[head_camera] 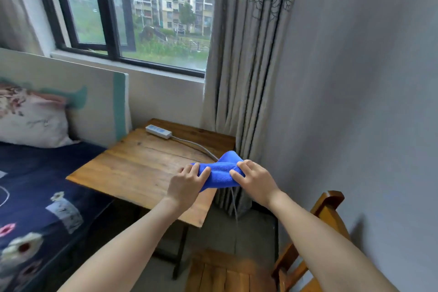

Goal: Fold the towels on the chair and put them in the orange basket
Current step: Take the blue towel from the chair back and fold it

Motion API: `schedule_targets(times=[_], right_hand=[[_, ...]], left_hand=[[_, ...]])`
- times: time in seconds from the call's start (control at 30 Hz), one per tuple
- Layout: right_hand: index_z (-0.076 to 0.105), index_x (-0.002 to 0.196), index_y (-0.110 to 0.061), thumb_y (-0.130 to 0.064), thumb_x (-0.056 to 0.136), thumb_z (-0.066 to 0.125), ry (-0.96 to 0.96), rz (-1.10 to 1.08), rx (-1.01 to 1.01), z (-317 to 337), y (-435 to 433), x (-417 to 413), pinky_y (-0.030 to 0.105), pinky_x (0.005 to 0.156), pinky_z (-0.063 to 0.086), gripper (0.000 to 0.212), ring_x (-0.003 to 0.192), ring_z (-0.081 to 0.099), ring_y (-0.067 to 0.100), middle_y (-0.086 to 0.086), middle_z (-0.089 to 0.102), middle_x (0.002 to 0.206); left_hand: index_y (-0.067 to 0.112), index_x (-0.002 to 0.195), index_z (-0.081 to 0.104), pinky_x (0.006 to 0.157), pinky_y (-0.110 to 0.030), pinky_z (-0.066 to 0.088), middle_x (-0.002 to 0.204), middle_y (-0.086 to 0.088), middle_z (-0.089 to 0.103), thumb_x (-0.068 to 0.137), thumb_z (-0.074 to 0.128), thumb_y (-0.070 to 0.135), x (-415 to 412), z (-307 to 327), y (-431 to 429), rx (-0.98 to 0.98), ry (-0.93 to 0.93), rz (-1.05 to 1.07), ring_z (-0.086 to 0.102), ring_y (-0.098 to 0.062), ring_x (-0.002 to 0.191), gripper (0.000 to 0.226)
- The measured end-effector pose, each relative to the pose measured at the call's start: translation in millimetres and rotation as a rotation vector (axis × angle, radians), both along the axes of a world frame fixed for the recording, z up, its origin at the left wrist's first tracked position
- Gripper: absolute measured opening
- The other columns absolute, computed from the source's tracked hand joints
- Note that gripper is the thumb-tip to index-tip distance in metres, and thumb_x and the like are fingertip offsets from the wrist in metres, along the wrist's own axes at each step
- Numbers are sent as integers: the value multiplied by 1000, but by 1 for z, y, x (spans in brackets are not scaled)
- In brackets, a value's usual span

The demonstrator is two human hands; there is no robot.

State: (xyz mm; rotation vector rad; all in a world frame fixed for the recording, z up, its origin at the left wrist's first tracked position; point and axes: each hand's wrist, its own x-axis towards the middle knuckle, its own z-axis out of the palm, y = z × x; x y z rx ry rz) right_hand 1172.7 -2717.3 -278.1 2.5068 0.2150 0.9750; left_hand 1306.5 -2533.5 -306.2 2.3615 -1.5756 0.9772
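A bunched blue towel (221,173) hangs in the air over the right edge of the wooden table (142,163). My left hand (186,185) grips its left end, fingers curled over the cloth. Its right end is gripped by my right hand (254,179). The wooden chair (237,270) stands below, at the bottom right, with a slatted seat and its backrest near the wall. No orange basket is in view.
A white power strip (158,131) lies at the table's far side, its cable (196,147) running off the right edge. A bed (35,197) with a dark floral cover and a pillow (28,118) is on the left. A curtain (241,78) hangs behind the table.
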Motion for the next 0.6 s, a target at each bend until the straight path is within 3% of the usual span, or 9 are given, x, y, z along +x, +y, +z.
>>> schedule_targets(times=[0.2, 0.33, 0.4, 0.5, 0.6], right_hand=[[46, 96, -15, -9, 53, 82, 82, 263, 22, -11, 89, 84, 30, 56, 53, 56, 66, 61, 24, 8, 63, 80], [46, 101, -17, -13, 53, 83, 149, 389, 37, -15, 160, 127, 31, 56, 55, 60, 71, 62, 25, 9, 63, 86], [48, 97, -17, -13, 55, 80, 129, 482, 30, -10, 204, 148, 29, 58, 53, 53, 70, 62, 24, 8, 63, 83], [56, 91, -17, -10, 68, 60, 85, 629, 34, -6, 284, 177, 28, 59, 51, 24, 67, 62, 25, 7, 63, 79], [64, 83, -18, -11, 71, 47, 76, 720, 12, -7, 366, 195, 29, 60, 48, 22, 65, 59, 23, 5, 62, 77]], left_hand=[[15, 102, 46, 52, -29, 50, 77, -8, 68, 46, 84, 14, 26, -10, 123, 26, 56, 271, 64, -24, 60, 68], [17, 97, 46, 50, -27, 48, 75, -8, 68, 69, 51, 16, 35, -4, 203, -33, -2, 428, 63, -24, 59, 28], [17, 97, 46, 50, -28, 49, 73, -7, 67, 71, 41, 16, 36, -5, 247, -42, 3, 519, 63, -24, 59, 26], [18, 97, 46, 51, -28, 49, 72, -7, 67, 67, 39, 18, 35, -7, 323, -50, 10, 658, 63, -24, 58, 31], [19, 97, 45, 49, -26, 47, 72, -6, 68, 65, 40, 19, 32, -7, 402, -53, -6, 744, 63, -23, 57, 32]])
